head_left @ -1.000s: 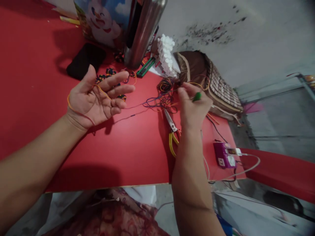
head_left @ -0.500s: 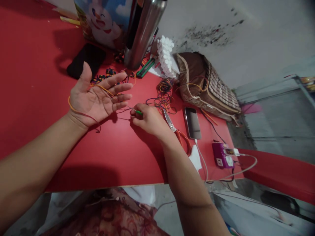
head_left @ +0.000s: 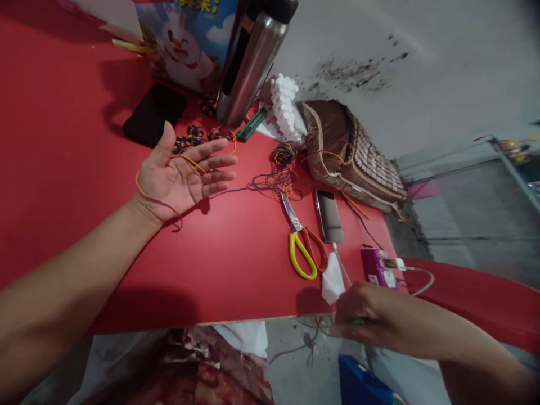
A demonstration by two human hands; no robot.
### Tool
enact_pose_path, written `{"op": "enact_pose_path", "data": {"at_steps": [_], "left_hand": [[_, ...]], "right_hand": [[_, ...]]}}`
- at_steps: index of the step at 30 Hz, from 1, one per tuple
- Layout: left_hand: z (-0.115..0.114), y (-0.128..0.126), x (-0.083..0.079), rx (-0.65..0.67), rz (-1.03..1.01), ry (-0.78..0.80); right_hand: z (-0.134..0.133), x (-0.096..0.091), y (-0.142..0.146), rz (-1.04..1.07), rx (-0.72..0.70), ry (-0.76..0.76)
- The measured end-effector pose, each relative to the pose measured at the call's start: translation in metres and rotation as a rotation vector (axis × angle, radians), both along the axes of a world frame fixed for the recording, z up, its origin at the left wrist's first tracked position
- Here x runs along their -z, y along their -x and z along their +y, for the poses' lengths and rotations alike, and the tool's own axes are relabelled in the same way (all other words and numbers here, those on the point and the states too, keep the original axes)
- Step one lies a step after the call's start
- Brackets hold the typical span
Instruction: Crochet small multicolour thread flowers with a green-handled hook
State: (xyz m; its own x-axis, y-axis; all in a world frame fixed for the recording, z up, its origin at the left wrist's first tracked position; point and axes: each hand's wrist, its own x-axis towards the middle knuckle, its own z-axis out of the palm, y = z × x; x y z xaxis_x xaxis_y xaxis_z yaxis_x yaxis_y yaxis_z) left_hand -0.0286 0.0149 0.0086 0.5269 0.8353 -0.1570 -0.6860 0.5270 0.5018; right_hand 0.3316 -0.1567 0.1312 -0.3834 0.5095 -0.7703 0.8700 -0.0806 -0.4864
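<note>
Left hand (head_left: 181,180), left of scissors (head_left: 301,242): spread flat, orange thread (head_left: 145,194) looped round. Right hand (head_left: 363,312), below scissors: clenched on green tool (head_left: 358,321).

a bright red surface (head_left: 236,264) fills the left and ends at a pale front edge. behind it a whitish wall (head_left: 422,67) bears a patch of dark specks (head_left: 350,73). to the right lie grey floor (head_left: 464,219), a thin metal frame (head_left: 506,163), perhaps a rack, and another red slab (head_left: 485,304).
</note>
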Motion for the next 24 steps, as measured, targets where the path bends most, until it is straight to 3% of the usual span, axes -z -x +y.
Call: {"op": "enact_pose_path", "data": {"at_steps": [2, 4, 6, 8, 11, 13, 15, 17, 20, 24], "left_hand": [[0.001, -0.001, 0.0, 0.008, -0.005, 0.007], [0.001, -0.001, 0.0, 0.013, -0.007, 0.01], [0.0, 0.0, 0.001, 0.016, -0.008, 0.005], [-0.003, 0.001, 0.001, 0.006, -0.014, -0.004], [-0.007, 0.0, 0.0, -0.018, -0.033, -0.017], [-0.009, -0.001, 0.0, -0.02, -0.057, -0.025], [-0.01, -0.002, -0.001, -0.003, -0.079, -0.037], [-0.009, -0.001, -0.003, 0.014, -0.082, -0.055], [-0.009, 0.001, -0.004, -0.017, -0.06, -0.086], [-0.011, 0.008, 0.005, -0.11, -0.003, -0.177]], "right_hand": [[-0.001, -0.005, 0.005, 0.048, 0.102, -0.126], [0.013, 0.001, 0.029, 0.232, 0.24, -0.307], [0.037, 0.019, 0.067, 0.41, 0.448, -0.569], [0.065, 0.042, 0.112, 0.595, 0.744, -0.731], [0.102, 0.074, 0.167, 0.846, 0.93, -0.673], [0.116, 0.087, 0.184, 0.922, 0.918, -0.542], [0.122, 0.092, 0.183, 0.89, 0.818, -0.381], [0.123, 0.091, 0.167, 0.803, 0.775, -0.37], [0.128, 0.089, 0.133, 0.768, 1.007, -0.703], [0.144, 0.095, 0.093, 0.918, 1.272, -1.078]]}}
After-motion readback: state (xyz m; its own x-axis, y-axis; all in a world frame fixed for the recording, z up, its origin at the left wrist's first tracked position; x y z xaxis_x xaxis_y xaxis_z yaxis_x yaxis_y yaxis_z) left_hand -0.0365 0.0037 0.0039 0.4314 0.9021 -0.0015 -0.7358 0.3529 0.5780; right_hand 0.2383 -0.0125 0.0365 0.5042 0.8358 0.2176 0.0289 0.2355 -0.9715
